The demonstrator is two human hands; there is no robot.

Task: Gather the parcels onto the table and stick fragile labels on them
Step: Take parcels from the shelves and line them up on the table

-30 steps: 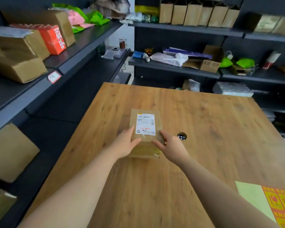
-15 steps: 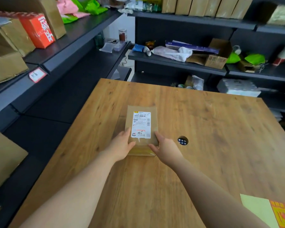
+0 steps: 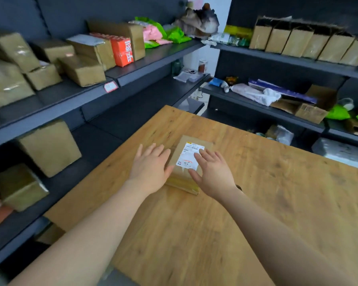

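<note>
**One parcel laid down, both hands opened**

Both hands are spread flat with fingers splayed, nothing grasped: the left hand beside the parcel's left edge, the right hand over its near right corner. The parcel lies label-up on the table, seemingly so a fragile sticker can be applied. More boxes are stored on the left shelves.

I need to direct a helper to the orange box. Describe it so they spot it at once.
Look at the upper shelf on the left wall. Among the brown parcels stands the orange box, the only bright orange one, with large white characters on its face.
</note>
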